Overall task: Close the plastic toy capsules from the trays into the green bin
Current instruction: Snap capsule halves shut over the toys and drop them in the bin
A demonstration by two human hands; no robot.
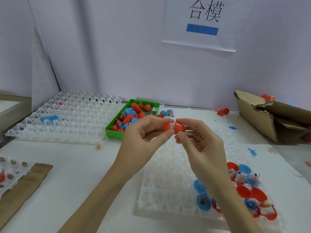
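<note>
A red plastic capsule (175, 127) is held in the air between both hands, its two halves almost joined, with a bit of printed paper showing at the seam. My left hand (144, 132) pinches the left half and my right hand (198, 140) pinches the right half. Behind them stands the green bin (114, 132) holding several closed red and blue capsules. Under my hands lies a clear tray (165, 185); open red and blue capsule halves (249, 190) with small toys sit at its right end.
A stack of clear trays (67, 118) lies at the back left, with a blue capsule (48, 118) on it. Another tray (11, 172) rests on cardboard at the left edge. A torn cardboard box (269, 115) stands at the right. Loose capsules and small toy figures are scattered around.
</note>
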